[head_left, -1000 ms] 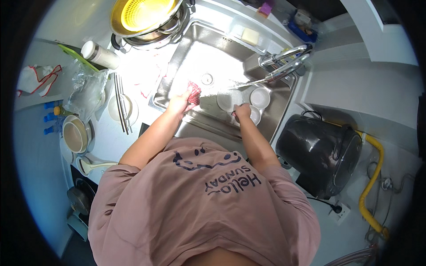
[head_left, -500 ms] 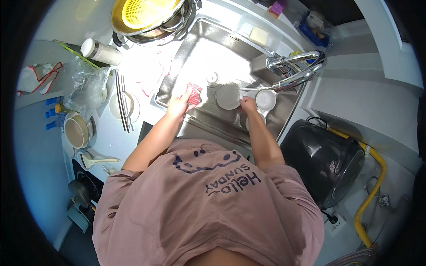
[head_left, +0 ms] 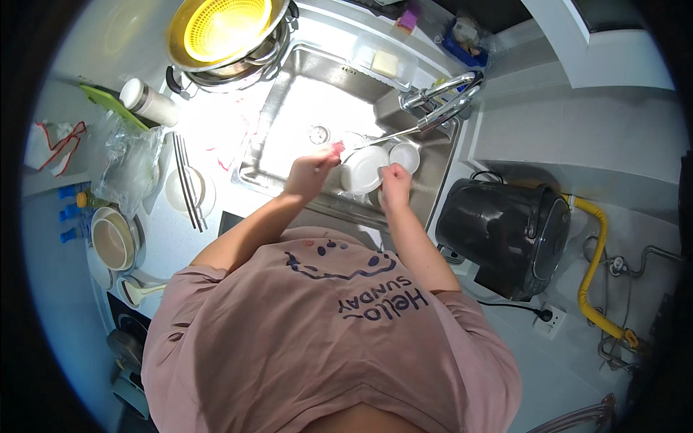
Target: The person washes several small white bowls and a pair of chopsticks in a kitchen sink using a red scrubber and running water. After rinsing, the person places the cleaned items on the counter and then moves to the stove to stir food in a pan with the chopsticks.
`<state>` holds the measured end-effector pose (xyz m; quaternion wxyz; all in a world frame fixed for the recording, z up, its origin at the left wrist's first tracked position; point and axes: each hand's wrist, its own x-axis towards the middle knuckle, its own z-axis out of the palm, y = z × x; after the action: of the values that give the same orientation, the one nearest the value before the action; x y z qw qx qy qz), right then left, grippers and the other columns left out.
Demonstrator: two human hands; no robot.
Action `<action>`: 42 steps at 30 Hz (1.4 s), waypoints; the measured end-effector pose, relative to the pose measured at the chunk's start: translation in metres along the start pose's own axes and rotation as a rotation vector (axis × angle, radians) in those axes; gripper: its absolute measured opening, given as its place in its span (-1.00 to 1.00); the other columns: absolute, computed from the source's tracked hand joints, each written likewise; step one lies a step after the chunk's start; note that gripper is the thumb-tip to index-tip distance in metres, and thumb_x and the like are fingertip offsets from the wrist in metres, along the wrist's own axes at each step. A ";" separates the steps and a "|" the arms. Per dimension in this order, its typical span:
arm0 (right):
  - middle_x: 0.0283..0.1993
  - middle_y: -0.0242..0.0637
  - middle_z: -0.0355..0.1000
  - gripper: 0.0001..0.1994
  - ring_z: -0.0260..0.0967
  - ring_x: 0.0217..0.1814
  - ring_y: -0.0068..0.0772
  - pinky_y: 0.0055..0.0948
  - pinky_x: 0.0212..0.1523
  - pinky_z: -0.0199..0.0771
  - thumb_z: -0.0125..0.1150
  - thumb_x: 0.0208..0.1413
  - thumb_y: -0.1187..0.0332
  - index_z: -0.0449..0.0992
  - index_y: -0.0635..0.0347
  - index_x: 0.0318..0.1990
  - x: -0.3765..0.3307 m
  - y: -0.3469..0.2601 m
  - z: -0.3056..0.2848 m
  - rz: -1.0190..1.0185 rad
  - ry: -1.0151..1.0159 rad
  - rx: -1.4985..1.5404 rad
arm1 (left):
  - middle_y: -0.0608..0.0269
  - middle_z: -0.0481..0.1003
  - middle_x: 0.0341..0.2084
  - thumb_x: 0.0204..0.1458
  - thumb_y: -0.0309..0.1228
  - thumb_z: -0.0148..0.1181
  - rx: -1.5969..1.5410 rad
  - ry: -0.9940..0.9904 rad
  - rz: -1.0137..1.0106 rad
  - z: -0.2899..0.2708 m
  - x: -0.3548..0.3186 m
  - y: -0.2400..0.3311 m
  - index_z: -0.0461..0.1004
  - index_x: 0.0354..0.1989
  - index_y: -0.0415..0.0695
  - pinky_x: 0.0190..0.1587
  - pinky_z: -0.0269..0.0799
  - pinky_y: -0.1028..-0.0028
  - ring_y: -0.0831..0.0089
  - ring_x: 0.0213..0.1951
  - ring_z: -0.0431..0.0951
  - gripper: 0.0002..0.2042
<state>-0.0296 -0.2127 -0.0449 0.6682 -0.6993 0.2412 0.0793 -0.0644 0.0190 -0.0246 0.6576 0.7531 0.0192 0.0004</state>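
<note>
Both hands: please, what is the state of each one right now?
Left hand: closed, holding the red cloth.
Right hand: closed, holding the white dish by its edge.

The far left part of the sink gives room to pass; rightward, the faucet and the held white bowl obstruct.

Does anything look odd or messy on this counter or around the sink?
Only the chopsticks: they lie loose across a bowl on the left, ends jutting past its rim. No spill or breakage stands out, though glare washes out part of the counter. The dish in the right hand shows no visible damage.
</note>
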 end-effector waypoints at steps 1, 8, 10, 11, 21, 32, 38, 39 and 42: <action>-0.68 -0.57 0.14 -0.72 0.04 -0.64 -0.66 -0.56 -0.63 -0.04 0.12 -0.04 0.57 0.20 0.06 -0.66 -0.018 -0.016 0.020 0.116 -0.028 0.108 | -0.06 0.54 -0.07 0.14 -0.41 0.11 -0.038 0.008 0.097 0.008 0.000 0.016 0.56 -0.06 -0.20 -0.04 0.46 0.40 0.24 -0.10 0.60 -0.76; -0.47 -0.33 0.31 -0.68 0.25 -0.57 -0.49 -0.52 -0.68 0.20 -0.03 -0.03 0.66 0.23 0.08 -0.12 -0.057 -0.041 0.122 0.254 -0.125 0.354 | -0.02 0.53 -0.14 0.10 -0.49 0.02 0.440 0.316 0.302 0.003 0.011 -0.034 0.46 0.07 -0.18 -0.04 0.47 0.28 0.00 -0.14 0.53 -0.66; -0.43 -0.28 0.36 -0.76 0.32 -0.51 -0.43 -0.47 -0.60 0.32 -0.08 0.00 0.63 0.29 0.15 -0.16 -0.055 -0.049 0.134 0.267 -0.183 0.403 | 0.01 0.53 -0.11 0.10 -0.48 0.01 0.458 0.218 0.070 -0.007 0.018 -0.015 0.47 0.06 -0.17 -0.03 0.46 0.27 0.01 -0.15 0.54 -0.67; -0.42 -0.27 0.37 -0.80 0.35 -0.47 -0.40 -0.45 -0.55 0.37 -0.11 0.02 0.60 0.31 0.18 -0.19 -0.050 -0.048 0.136 0.260 -0.238 0.414 | 0.03 0.53 -0.10 0.11 -0.47 0.01 0.459 0.170 -0.049 -0.010 0.021 -0.010 0.47 0.05 -0.16 -0.03 0.46 0.27 0.02 -0.15 0.54 -0.67; -0.12 -0.13 0.46 -0.73 0.46 -0.13 -0.12 -0.18 -0.18 0.54 -0.15 0.23 0.32 0.40 0.26 -0.06 -0.002 -0.049 0.116 0.483 -0.414 0.644 | 0.01 0.54 -0.23 0.03 -0.53 0.13 0.385 0.027 0.553 -0.041 0.012 0.028 0.52 -0.19 -0.22 -0.08 0.50 0.27 0.08 -0.15 0.55 -0.83; -0.05 -0.14 0.49 -0.79 0.49 -0.06 -0.25 -0.24 -0.12 0.57 -0.08 0.31 0.43 0.38 0.29 0.02 0.005 -0.055 0.111 0.142 -0.256 0.380 | 0.12 0.55 -0.10 0.07 -0.48 0.09 0.579 -0.009 0.550 -0.046 0.006 0.025 0.56 -0.10 -0.20 0.05 0.43 0.32 0.20 0.01 0.51 -0.76; -0.13 -0.24 0.51 -0.81 0.50 -0.16 -0.38 -0.42 -0.16 0.55 -0.07 0.32 0.44 0.42 0.28 -0.02 -0.023 -0.075 0.117 0.021 -0.214 0.286 | 0.04 0.49 -0.06 0.15 -0.41 0.01 -0.428 0.102 0.016 -0.032 0.026 0.017 0.50 -0.02 -0.20 0.05 0.41 0.30 0.11 -0.06 0.50 -0.72; -0.15 -0.26 0.51 -0.81 0.50 -0.19 -0.41 -0.45 -0.19 0.54 -0.07 0.32 0.44 0.42 0.28 -0.02 -0.022 -0.064 0.116 0.026 -0.234 0.228 | 0.04 0.50 -0.08 0.14 -0.42 0.01 -0.792 0.106 -0.113 -0.026 0.032 0.023 0.50 -0.02 -0.20 0.04 0.41 0.31 0.12 -0.07 0.50 -0.72; -0.20 -0.30 0.50 -0.82 0.47 -0.26 -0.46 -0.49 -0.28 0.51 -0.06 0.32 0.43 0.43 0.28 -0.04 -0.023 -0.061 0.119 -0.007 -0.232 0.206 | 0.04 0.52 -0.17 0.10 -0.45 0.03 0.008 0.249 0.251 -0.015 0.050 0.026 0.51 -0.09 -0.21 -0.04 0.45 0.31 0.15 -0.13 0.52 -0.76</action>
<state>0.0029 -0.0926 0.0084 0.7602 -0.6140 0.1668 0.1318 -0.0140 0.0318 0.0019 0.6419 0.7464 0.0062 0.1756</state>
